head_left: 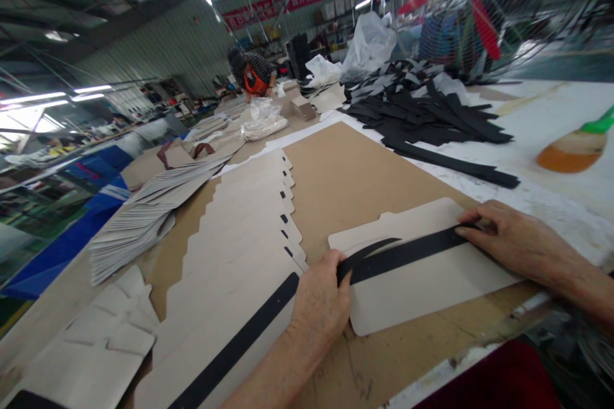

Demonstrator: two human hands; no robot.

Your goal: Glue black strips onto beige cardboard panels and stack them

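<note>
A beige die-cut card piece [422, 287] lies flat on the brown board [345, 172] in front of me. A black strip [407, 252] runs across it from left to right. My left hand [319, 307] pinches the strip's left end, where the strip curls up off the card. My right hand [508, 239] lies flat with its fingers pressing the strip's right end onto the card. To the left, a row of overlapping beige card pieces [240, 230] fans away from me, and the nearest one carries a black strip [240, 345] along it.
A heap of loose black strips [422, 115] lies at the back right, near a fallen bottle with a green cap [575, 147] and a fan cage [503, 6]. A stack of grey cards [144, 217] sits on the left. Another person [252, 73] bends over the table far back.
</note>
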